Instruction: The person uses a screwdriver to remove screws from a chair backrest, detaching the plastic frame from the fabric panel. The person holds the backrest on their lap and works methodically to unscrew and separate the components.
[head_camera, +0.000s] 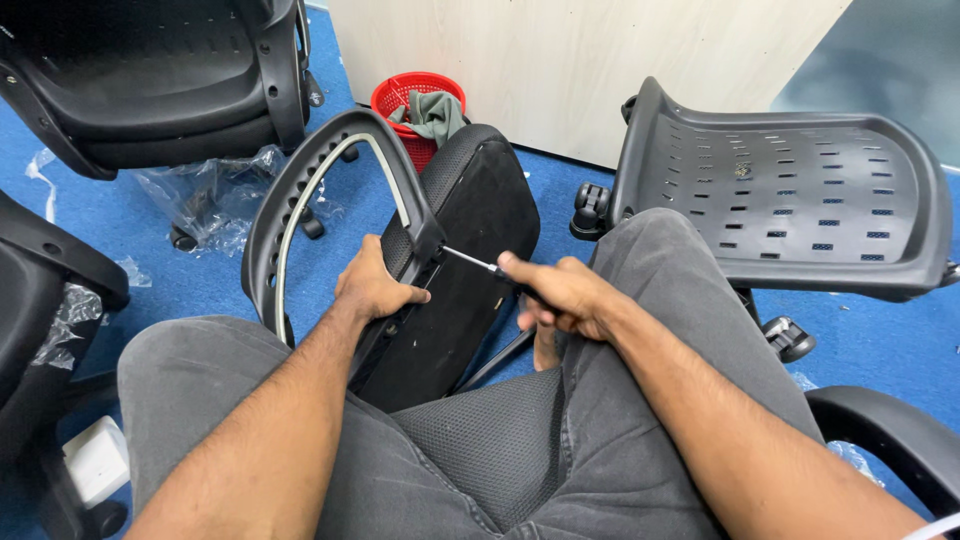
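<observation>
A black chair seat (470, 270) stands on its edge between my knees, with a curved black armrest (310, 190) joined to its side. My left hand (372, 285) grips the lower end of the armrest against the seat. My right hand (560, 292) holds a screwdriver (475, 262) whose metal tip meets the armrest bracket. I am sitting on a mesh chair, and my grey trousers fill the lower part of the head view.
A perforated black plastic chair shell (790, 200) on castors stands at the right. Another black seat (150, 80) and crumpled plastic wrap (215, 195) lie at the upper left. A red basket (415, 100) with cloth sits by a pale wooden panel. Blue carpet covers the floor.
</observation>
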